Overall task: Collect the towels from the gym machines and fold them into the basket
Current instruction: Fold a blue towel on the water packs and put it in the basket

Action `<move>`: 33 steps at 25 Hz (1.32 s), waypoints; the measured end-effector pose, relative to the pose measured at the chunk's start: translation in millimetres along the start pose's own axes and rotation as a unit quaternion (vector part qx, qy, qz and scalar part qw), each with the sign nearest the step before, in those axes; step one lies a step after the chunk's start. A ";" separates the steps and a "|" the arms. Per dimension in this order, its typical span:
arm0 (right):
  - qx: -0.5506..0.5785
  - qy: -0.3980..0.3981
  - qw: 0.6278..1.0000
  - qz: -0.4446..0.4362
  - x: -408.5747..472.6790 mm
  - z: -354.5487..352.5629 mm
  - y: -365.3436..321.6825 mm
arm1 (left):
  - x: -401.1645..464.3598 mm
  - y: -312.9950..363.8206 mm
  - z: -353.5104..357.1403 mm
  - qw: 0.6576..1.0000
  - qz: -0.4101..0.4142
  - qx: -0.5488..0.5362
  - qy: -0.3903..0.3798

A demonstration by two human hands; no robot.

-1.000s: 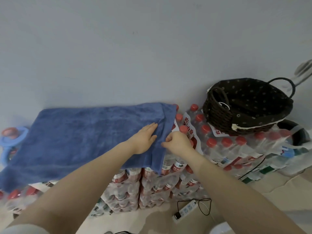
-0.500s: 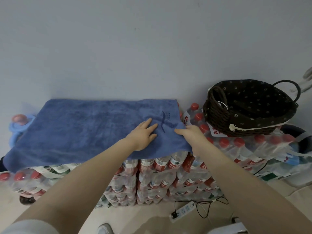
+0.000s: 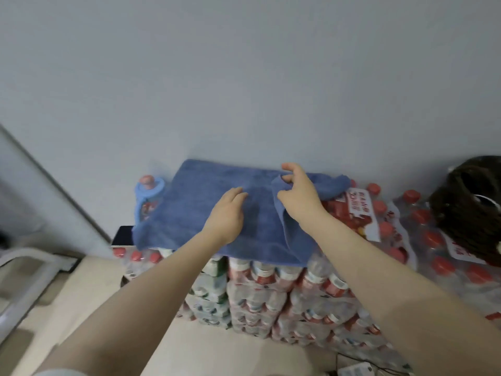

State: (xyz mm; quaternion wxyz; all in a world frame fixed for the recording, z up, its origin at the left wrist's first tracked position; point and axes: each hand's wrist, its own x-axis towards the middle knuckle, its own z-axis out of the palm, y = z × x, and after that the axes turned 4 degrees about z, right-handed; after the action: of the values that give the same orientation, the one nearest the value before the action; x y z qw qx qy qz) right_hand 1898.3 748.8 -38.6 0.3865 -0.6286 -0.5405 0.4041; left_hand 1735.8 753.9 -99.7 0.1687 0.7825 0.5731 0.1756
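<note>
Where two hands meet: one towel [image 3: 206, 213].

This looks like a storeroom or back corner of a gym rather than a home. Shrink-wrapped packs of water bottles [image 3: 271, 291] with red caps are stacked several layers high against a bare grey wall [image 3: 244, 77], serving as a makeshift surface. At the stack's left end stands a big jug [image 3: 148, 198] with a blue handle. A white metal frame [image 3: 24, 275], perhaps part of a machine, shows at the left edge on a plain beige floor [image 3: 89, 289]. A power strip [image 3: 355, 369] and its cable lie on the floor by the packs.
</note>
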 end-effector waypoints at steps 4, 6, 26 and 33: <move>-0.028 -0.028 0.999 0.012 15.2 70.0 -24.8 | -14.1 -73.6 -34.8 0.992 -0.124 -0.013 0.018; -0.032 -0.042 0.999 0.013 18.7 101.8 -30.9 | -20.9 -104.1 -46.8 0.988 -0.154 0.009 -0.002; -0.167 0.047 0.985 0.003 5.0 187.0 -30.0 | -43.2 -154.6 -100.7 0.832 -0.270 -0.452 -0.174; 0.009 0.058 0.998 -0.025 -13.4 172.5 -41.3 | -27.7 -99.2 -99.8 0.819 -0.166 -0.535 -0.128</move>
State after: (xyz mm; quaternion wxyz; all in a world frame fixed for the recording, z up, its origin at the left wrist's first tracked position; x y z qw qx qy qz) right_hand 1722.2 748.9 -63.9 0.4332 -0.6334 -0.5292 0.3622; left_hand 1598.2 762.0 -60.1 0.6592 0.4777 0.4834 0.3218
